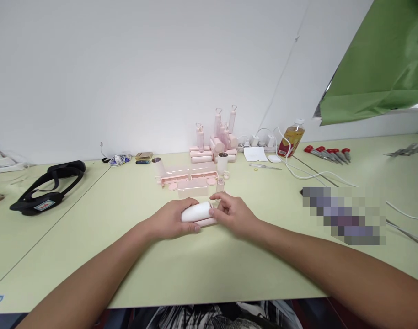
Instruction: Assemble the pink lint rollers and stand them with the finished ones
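A smooth white cylinder [196, 212] lies slanted near the front middle of the table. My left hand [174, 218] is wrapped round its left part, thumb in front and fingers behind. At its right end, my right hand [233, 213] has curled fingers, with the thumb touching the rim. What sits inside that grip is hidden. Under the cylinder shows a long pale pink piece [208, 222], partly covered by my left thumb. Just behind my right fingers stands a small clear pink tube [220, 185]. Farther back lie two open pink trays [174, 180] and a translucent block [193, 188].
White cups with dark tops [222, 160] flank the trays. Behind them are stacked pink cylinders [201, 159] and upright clear tubes [232, 119]. To the right stand a juice bottle [291, 138], white cables [305, 176] and red-handled tools [329, 154]. A black headset [51, 189] lies left.
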A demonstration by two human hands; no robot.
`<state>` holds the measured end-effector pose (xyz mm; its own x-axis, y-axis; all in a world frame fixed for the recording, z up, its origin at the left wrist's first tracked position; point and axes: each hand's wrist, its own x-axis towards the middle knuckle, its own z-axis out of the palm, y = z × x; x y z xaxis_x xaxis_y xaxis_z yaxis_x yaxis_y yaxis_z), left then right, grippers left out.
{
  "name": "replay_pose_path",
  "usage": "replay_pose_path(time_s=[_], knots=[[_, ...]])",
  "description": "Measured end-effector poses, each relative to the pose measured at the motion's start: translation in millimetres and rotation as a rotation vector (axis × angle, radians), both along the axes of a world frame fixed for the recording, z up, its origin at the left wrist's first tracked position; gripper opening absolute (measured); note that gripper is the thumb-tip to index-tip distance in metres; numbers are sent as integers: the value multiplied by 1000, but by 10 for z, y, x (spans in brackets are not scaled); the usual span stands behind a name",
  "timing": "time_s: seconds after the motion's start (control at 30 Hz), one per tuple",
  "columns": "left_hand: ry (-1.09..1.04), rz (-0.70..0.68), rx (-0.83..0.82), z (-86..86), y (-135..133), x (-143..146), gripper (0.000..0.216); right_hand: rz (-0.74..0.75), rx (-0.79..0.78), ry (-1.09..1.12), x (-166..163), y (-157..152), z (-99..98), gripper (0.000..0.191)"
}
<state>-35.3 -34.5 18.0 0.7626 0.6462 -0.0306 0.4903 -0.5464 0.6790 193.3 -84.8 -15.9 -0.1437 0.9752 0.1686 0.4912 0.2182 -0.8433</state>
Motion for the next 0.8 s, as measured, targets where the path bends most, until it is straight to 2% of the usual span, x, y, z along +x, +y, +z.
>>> replay_pose_path(time_s=[0.07, 0.2, 0.33, 0.5, 0.57, 0.67, 0.8], knots=[[10, 11, 21, -12, 24, -16, 48, -115, 91, 21, 22, 11, 44, 22], [4, 26, 59, -19, 45, -20, 47, -285, 253, 70, 96, 47, 128, 18], [14, 26, 73, -18, 47, -13, 45, -371, 301, -29, 173, 140, 107, 30], [75, 66, 97, -18, 59, -25, 39, -296, 165, -181, 235, 280, -11, 46], [95, 71, 97, -14, 64, -30, 38, -244, 130, -235, 244, 315, -37, 42], [107, 89, 128, -11, 74, -32, 37, -156, 92, -346, 240, 343, -45, 23], [90, 155, 213, -34, 97, -29, 38, -101, 86, -432, 229, 354, -35, 19]])
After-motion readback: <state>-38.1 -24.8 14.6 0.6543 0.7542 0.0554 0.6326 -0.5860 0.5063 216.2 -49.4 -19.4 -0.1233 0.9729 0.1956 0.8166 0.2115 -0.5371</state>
